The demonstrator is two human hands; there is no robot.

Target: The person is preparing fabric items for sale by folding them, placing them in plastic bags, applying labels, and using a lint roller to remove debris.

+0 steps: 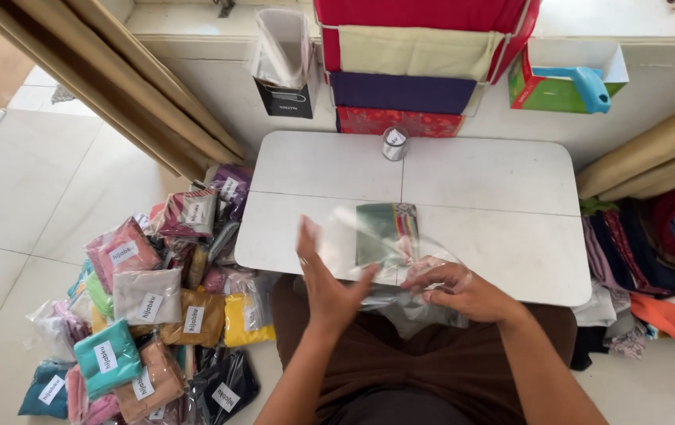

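The left hand (pixel 328 285) is spread flat against a clear plastic bag (pixel 380 244). The right hand (pixel 463 291) pinches its lower edge, seemingly. Both hover over the white counter (pixel 495 205).

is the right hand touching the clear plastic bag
Touching. The head view shows the right hand with its fingers gripping the clear plastic bag at its lower edge, plastic bunched against them.

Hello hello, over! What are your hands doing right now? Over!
Left hand flat and open against clear plastic bag. Right hand pinching the bag's near edge. Small card seen through the bag, over white table. Nothing blocking.
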